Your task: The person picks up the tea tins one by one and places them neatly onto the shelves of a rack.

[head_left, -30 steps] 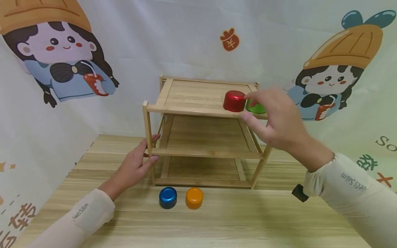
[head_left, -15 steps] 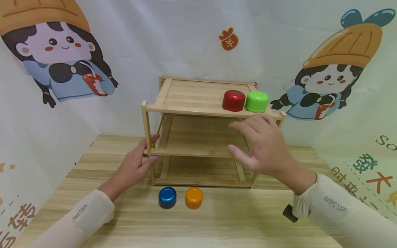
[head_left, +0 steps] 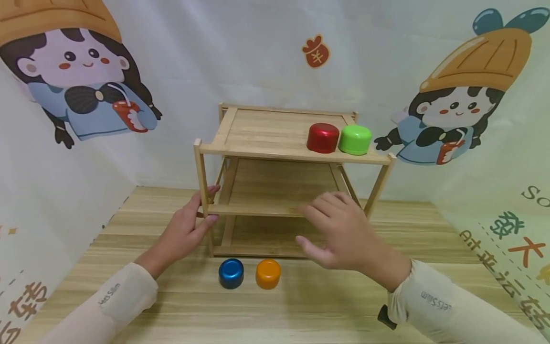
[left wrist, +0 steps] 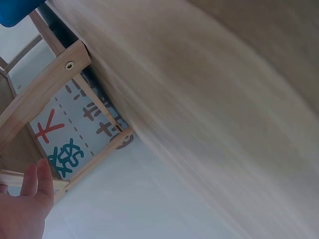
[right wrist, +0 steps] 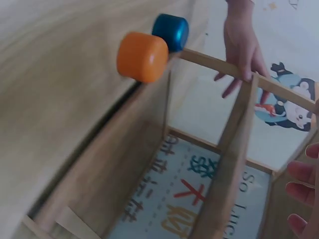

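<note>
A three-tier wooden shelf rack (head_left: 283, 155) stands on the table. My left hand (head_left: 182, 232) holds its left front post near the middle tier, thumb in front and fingers behind. My right hand (head_left: 343, 234) hangs in front of the rack's right half, fingers loosely bent, thumb apart, holding nothing. Two rounded cups, seemingly upside down, one red (head_left: 323, 138) and one green (head_left: 355, 140), sit side by side at the right front of the top tier. On the table before the rack stand a blue cup (head_left: 231, 274) and an orange cup (head_left: 268, 274), slightly apart.
A printed cloth (head_left: 266, 52) with cartoon figures hangs behind the rack and along both sides. Wood-patterned table surface (head_left: 206, 310) lies in front. A black object (head_left: 386, 317) shows at the right sleeve's cuff.
My right hand has come away from the green cup on the top tier and moved down and left, toward the orange cup. The left hand keeps its place on the post.
</note>
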A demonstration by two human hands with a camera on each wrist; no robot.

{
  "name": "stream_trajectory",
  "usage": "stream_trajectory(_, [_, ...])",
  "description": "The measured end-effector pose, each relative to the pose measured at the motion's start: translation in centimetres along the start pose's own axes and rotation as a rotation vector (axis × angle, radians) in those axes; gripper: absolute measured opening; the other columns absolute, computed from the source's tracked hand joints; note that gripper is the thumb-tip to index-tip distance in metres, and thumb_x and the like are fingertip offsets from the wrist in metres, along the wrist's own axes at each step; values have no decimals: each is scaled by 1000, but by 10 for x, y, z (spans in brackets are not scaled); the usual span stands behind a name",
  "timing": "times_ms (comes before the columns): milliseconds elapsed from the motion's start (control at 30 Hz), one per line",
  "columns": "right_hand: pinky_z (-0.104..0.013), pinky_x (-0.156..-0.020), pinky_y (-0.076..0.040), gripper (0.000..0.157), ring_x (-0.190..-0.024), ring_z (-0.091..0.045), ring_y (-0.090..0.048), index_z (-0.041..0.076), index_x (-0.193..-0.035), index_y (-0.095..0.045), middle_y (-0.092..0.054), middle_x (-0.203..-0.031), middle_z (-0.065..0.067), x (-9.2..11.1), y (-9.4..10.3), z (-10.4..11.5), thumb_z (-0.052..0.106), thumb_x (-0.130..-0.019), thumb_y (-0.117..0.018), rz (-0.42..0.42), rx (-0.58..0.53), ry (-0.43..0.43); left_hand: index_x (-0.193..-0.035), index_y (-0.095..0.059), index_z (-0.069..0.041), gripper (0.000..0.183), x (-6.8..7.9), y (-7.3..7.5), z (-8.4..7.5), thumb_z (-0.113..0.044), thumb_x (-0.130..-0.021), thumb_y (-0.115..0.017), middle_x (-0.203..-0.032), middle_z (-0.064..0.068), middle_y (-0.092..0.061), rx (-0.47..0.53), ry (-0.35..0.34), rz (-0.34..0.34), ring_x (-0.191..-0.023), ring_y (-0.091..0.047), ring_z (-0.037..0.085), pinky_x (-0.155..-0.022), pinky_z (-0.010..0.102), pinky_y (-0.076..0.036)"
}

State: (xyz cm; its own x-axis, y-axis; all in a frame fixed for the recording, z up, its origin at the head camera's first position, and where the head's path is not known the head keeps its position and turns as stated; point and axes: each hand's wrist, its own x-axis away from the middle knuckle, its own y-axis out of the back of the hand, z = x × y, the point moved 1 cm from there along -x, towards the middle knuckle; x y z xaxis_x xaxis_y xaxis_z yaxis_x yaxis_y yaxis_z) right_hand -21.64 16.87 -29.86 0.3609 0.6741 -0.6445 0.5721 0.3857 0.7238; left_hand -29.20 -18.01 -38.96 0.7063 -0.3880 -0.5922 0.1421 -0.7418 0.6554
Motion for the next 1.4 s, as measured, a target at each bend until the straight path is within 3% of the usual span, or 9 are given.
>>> stream_trajectory(600, [-37,-76,-52,44,-92,-18,-64,15,-116,-69,-70,-97,3,24,-48,21,46,-84,-69,67,-9,30,-158,-30,-10,63,1,1,0,-11,-102,-60,-159,13,-44,2,10,-2,-124,-61,37,-89,50,-60])
stream_trajectory(1100, [-23,-58,-48,43,-79,-13,-59,16,-115,-68,-68,-95,4,35,-83,38,49,-87,-69,196,-46,-2,-158,-29,-12,64,0,2,-1,-14,-103,-60,-160,11,-44,14,29,5,-125,-61,34,-91,49,-60])
stream_trajectory(1400, [-25,-65,-55,47,-84,-11,-62,18,-121,-66,-70,-102,6,43,-98,45,51,-87,-67,265,-71,-24,-159,-28,-12,66,1,1,0,-10,-102,-61,-160,12,-43,26,37,19,-124,-62,33,-92,50,-60])
